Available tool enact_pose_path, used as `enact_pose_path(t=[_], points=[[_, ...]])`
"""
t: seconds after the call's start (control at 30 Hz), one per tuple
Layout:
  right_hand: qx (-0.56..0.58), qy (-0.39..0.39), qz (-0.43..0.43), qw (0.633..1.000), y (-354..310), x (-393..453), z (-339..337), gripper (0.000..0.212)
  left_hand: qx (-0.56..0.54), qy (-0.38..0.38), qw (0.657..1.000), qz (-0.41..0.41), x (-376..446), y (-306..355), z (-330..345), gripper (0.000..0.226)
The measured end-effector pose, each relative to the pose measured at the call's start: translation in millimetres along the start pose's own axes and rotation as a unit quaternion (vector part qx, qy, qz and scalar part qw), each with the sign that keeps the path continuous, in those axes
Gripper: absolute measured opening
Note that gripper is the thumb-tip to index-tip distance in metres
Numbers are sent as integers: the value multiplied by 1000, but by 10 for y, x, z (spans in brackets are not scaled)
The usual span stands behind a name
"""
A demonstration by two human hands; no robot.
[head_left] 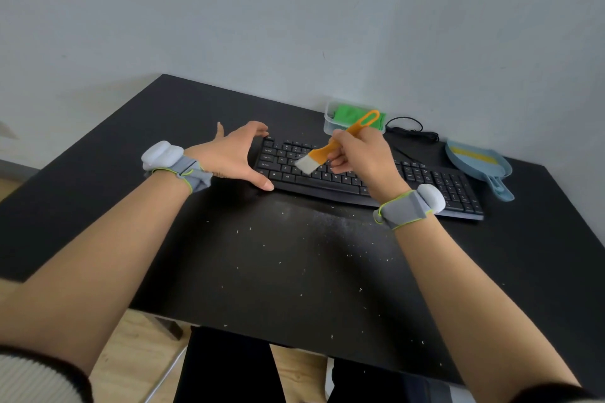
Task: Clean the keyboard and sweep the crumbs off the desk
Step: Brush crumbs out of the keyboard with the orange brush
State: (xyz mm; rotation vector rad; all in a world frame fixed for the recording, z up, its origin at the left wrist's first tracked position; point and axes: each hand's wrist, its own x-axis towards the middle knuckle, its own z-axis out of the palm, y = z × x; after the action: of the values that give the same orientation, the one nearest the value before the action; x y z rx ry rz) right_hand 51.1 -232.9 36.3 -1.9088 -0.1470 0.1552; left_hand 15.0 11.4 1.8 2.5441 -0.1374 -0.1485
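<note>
Looking down from head height, two bare forearms reach over a black table (pixel 98 193) set against a pale wall. A black keyboard (pixel 435 183) lies across the far middle of the table, angled so its right end sits nearer the viewer.

The right hand (pixel 363 160) hovers over the middle of the keyboard, fingers curled round the orange handle of a small brush (pixel 330 149). The handle's looped end points up and away, and the white bristles slant down to the left, at or just above the keys; contact cannot be told.

The left hand (pixel 234 154) is spread wide at the keyboard's left end, thumb at the near corner and fingertips at the far corner, bracing the end between them without curling around it.

Pale crumbs (pixel 327 216) are scattered over the table in front of the keyboard, thickest in a dusty patch just below its front edge, thinner towards the near edge.

Behind the keyboard, by the wall, stands a clear plastic box (pixel 329 121) holding a green cloth (pixel 347 114). A black cable (pixel 409 131) coils beside it. Further right lies a blue dustpan (pixel 481 163), touching or just beside the keyboard's far right corner.

Both wrists wear grey bands with white pods.
</note>
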Motion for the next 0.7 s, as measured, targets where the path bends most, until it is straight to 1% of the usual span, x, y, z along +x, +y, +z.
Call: enact_pose_path(t=[0.03,0.1,0.33,0.5,0.7], points=[[-34,6,-11,999,20,-1,17,28,-2,2,1000,1,0,-9,8,118],[-53,9,-19,998,55,-18,72,28,-4,5,1000,2,-6,-26,19,117],[39,18,13,999,113,12,285,30,-11,11,1000,12,-13,-73,43,116],[41,13,7,999,97,15,483,31,-13,15,1000,13,-21,-68,36,115],[49,-11,10,999,27,-8,691,33,-8,15,1000,8,-24,-60,38,116]])
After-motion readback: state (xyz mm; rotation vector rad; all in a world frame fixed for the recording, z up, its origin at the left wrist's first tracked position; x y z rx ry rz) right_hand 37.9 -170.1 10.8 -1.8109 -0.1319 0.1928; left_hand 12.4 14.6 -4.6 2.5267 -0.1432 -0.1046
